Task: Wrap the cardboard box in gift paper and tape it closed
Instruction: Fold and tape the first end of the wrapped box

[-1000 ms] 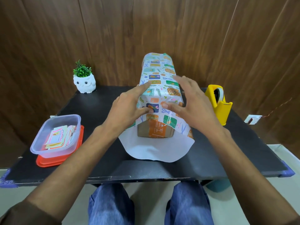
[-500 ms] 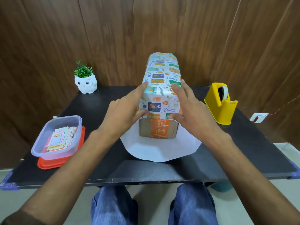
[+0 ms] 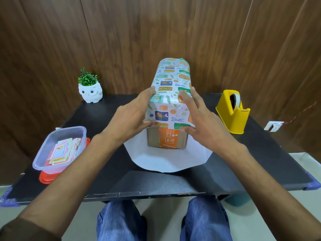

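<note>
The cardboard box (image 3: 166, 139) stands on the black table (image 3: 104, 110) with its short end toward us, and we place everything else by it. The gift paper (image 3: 171, 87) is draped over the top of the box and hangs a little way down the near end. Below the paper's edge, the brown card and an orange label show bare. More of the paper, white side up, lies flat under the box and spreads out in front of it.

Our left hand (image 3: 129, 119) lies against the left side of the box. Its fingers run straight along the upper edge, and its thumb is on the paper's lower edge at the near end. It presses the paper and curls round nothing. Our right hand (image 3: 203, 122) is at the right side of the box, fingers straight and spread. The forefinger is on the paper on top and the thumb is at the near edge. We cannot tell whether its palm touches the box.

To the right of the box, apart from the paper, sits a yellow tape dispenser (image 3: 232, 113). To the left and further back is a white owl pot (image 3: 90, 92) with a green plant. To the left and nearer us is a clear tub (image 3: 60, 146) of paper cards on a red lid (image 3: 44, 178).
</note>
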